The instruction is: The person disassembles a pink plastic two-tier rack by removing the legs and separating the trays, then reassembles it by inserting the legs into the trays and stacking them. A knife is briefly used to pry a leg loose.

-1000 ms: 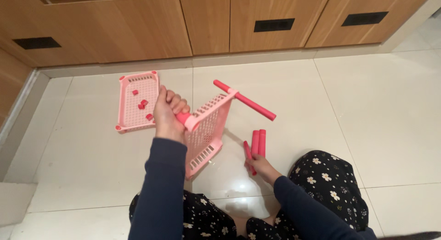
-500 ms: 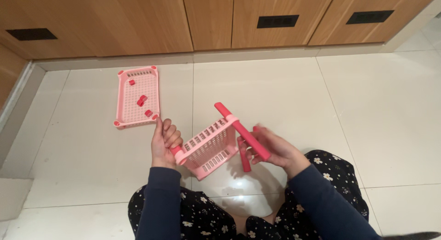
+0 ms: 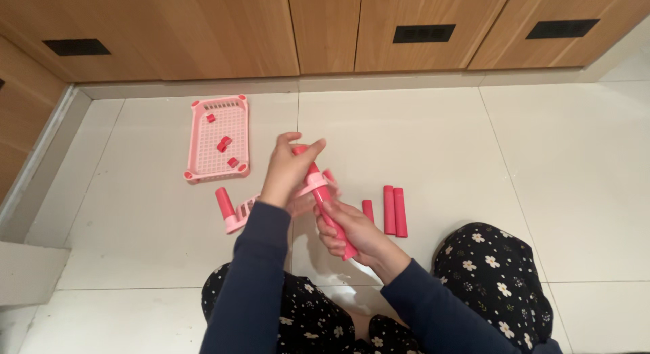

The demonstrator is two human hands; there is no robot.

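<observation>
Two hands now meet on one red tube (image 3: 330, 206), where half a second ago my left hand (image 3: 288, 170) gripped the pink basket frame (image 3: 242, 212); that frame has since dropped low behind my left wrist. My left fingers pinch the tube's far tip, my right hand (image 3: 352, 232) wraps its near end. Held above the floor (image 3: 528, 157) before my knees, its long axis points toward the cabinets, tilted slightly left.

Plastic parts on a glossy tiled floor

The pink tube (image 3: 323, 195) in both hands looks like smooth, slightly shiny plastic, as do the loose tubes (image 3: 394, 210) at right and the perforated tray (image 3: 218, 140) far left (paler pink). Floor tiles (image 3: 433, 144) are polished and reflective; the cabinets (image 3: 223, 29) are matt wood grain; sleeves (image 3: 261, 273) are soft cloth.
</observation>
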